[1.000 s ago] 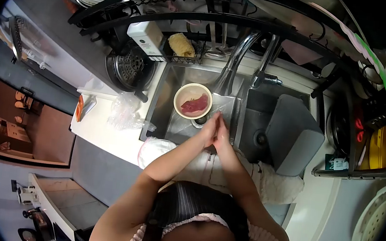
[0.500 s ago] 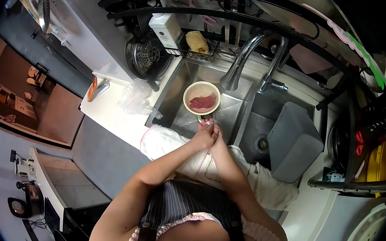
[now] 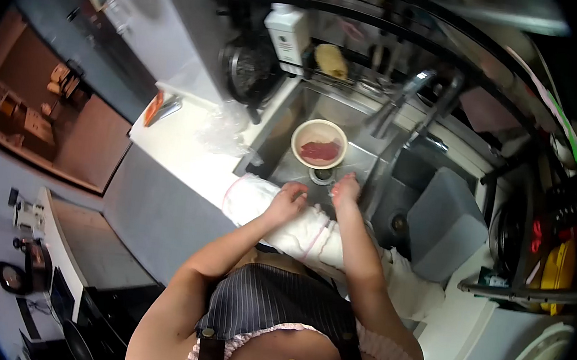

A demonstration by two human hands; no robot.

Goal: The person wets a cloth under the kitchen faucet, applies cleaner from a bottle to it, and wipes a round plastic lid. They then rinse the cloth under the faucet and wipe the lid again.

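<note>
My left hand [image 3: 291, 200] hovers at the sink's front edge over a rolled white cloth [image 3: 251, 192], fingers loosely bent and apart, holding nothing I can see. To its right, my right hand [image 3: 346, 188] is over the left basin [image 3: 361, 166] with its fingers curled in. A small pale spot shows at those fingertips, too blurred to name. Just beyond both hands, a cream bowl [image 3: 297, 151] stands in the basin and holds a piece of red raw meat [image 3: 319, 151] in liquid. The round drain [image 3: 321, 175] lies between bowl and hands.
A chrome faucet [image 3: 397, 101] rises behind the basins. A grey tub [image 3: 447, 226] leans in the right basin. Clear plastic bags [image 3: 220, 130] lie on the left counter. Behind the sink stand a white bottle [image 3: 288, 41] and a yellow sponge-like cloth [image 3: 331, 60]. A black rack [image 3: 387, 19] arches overhead.
My hands were clasped together in front of the bowl. Now they are apart, the left to the left and the right to the right. The whole view has shifted slightly.
</note>
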